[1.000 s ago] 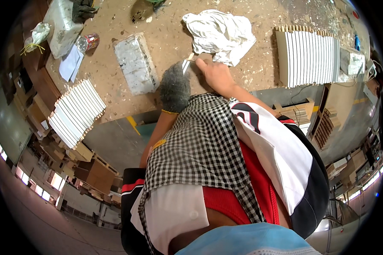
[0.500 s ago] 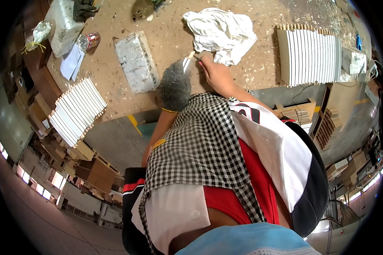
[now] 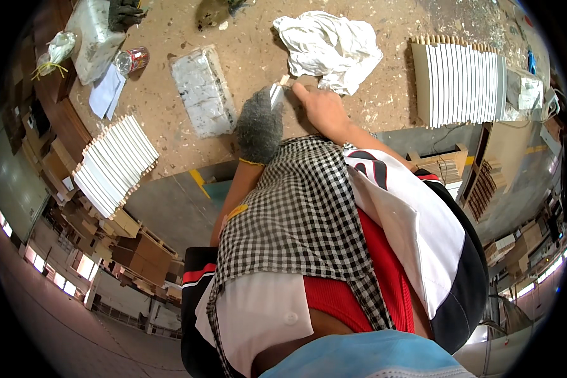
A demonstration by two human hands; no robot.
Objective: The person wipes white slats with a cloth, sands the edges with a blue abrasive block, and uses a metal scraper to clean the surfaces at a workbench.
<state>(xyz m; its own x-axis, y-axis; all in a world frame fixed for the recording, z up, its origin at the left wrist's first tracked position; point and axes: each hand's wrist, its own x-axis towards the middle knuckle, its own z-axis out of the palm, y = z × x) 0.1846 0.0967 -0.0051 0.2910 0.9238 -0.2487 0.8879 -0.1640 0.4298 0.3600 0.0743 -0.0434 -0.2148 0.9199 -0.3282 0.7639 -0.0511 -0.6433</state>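
My left hand [image 3: 258,129], in a grey glove, is closed on the lower end of a small white slat [image 3: 276,94] that has a wooden peg at its tip. It holds the slat just above the dusty workbench [image 3: 246,38]. My bare right hand [image 3: 321,107] comes in from the right, and its fingertips pinch the same slat near its top. A crumpled white cloth [image 3: 331,47] lies right behind both hands. My checked scarf and red-and-white shirt hide my forearms below the wrists.
A fanned stack of white slats [image 3: 116,164] lies at the bench's left front edge. Another row of slats [image 3: 463,82] stands at the right. Left of my hands are a grey dusty block [image 3: 201,91], a small can [image 3: 132,60], folded paper [image 3: 107,94] and a white bag [image 3: 91,38].
Almost nothing has changed. My right hand has shifted slightly on the slat, and my left hand keeps its grip in the same spot.
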